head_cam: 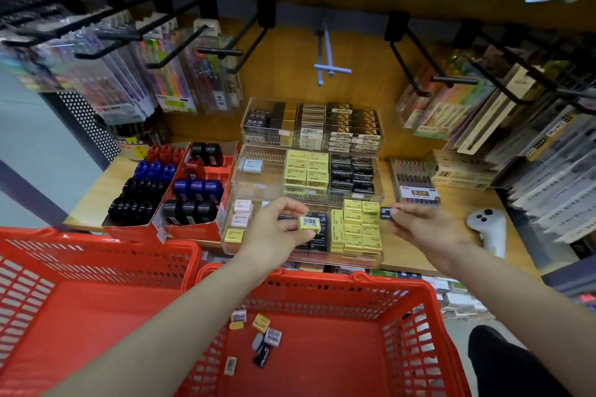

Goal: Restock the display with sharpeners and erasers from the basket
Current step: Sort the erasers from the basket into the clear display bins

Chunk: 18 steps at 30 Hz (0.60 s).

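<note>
Two erasers are up over the clear tiered display [377, 255]: the left hand [277, 229] pinches a yellow eraser [310, 224], barcode up, and the right hand [422, 229] pinches a small black eraser [386, 213] by its end. Beneath, the slotted red basket [429, 316] holds a handful of loose erasers [261, 322]. Glossy sharpeners [193, 209] fill red card trays left of the display; a white controller [488, 229] lies to the right
</note>
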{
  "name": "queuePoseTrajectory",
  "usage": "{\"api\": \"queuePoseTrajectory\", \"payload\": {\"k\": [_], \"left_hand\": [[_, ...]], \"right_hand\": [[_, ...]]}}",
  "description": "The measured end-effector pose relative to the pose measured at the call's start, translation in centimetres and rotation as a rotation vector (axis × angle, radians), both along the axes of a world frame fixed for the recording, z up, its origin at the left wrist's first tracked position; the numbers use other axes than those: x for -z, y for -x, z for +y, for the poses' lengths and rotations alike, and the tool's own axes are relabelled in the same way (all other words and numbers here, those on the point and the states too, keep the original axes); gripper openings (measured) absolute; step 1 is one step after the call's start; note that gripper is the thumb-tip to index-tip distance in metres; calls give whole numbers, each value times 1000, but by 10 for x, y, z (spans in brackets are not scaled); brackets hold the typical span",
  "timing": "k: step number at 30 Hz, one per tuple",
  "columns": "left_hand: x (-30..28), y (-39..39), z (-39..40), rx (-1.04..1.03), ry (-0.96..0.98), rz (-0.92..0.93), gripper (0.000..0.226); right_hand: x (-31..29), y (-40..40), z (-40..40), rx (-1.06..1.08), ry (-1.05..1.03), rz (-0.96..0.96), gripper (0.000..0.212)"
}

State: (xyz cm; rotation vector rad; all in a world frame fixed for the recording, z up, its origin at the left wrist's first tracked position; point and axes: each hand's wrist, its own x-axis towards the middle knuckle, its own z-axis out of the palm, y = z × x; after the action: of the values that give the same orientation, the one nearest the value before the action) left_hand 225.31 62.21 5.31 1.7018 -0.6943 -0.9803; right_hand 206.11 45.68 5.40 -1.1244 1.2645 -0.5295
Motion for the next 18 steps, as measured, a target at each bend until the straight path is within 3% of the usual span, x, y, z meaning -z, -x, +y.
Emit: {"api": "queuePoseTrajectory", "payload": {"k": [4,10,13,18], "left_hand": [[-12,10,-3,74,83,-76,17],[-22,42,-24,46,62,228,20],[-26,55,-33,0,35,315,17],[-33,64,-41,14,21,291,13]], "right_hand": [[-36,15,0,-5,-243,-152,13],[-53,25,17,-151,-348,-169,7],[-48,20,25,-295,-155,-48,13],[-42,19,23,-480,394,53,43]]}}
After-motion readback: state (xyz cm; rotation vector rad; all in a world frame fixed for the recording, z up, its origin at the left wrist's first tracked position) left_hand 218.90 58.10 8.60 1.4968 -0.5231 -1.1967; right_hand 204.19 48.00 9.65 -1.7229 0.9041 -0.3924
